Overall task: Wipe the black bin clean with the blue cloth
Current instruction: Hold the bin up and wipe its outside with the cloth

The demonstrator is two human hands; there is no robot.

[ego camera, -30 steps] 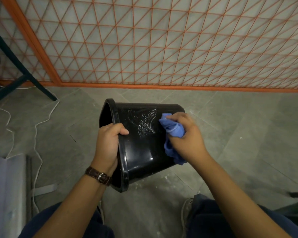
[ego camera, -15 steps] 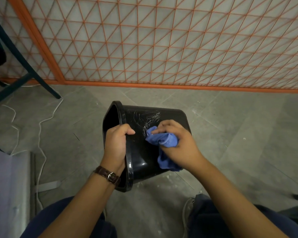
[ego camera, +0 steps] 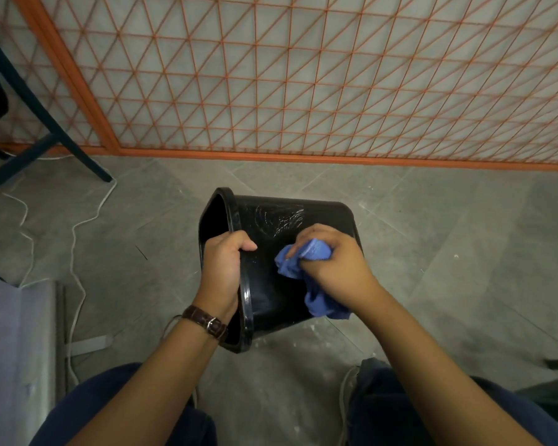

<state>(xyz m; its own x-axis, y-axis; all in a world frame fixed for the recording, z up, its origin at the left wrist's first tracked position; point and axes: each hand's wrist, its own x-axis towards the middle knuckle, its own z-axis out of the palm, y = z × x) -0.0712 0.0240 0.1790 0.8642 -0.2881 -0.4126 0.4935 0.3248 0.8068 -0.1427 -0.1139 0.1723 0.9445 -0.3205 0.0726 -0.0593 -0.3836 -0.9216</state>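
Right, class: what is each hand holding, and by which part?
The left hand grips the black bin by its rim; the right hand holds the bunched blue cloth against the bin's side.

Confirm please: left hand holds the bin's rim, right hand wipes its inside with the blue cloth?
No. The head view shows the right hand wiping the bin's outside wall with the blue cloth; the left hand holds the rim.

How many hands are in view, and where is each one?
2. The left hand grips the rim of the black bin; the right hand holds the bunched blue cloth against its outer side.
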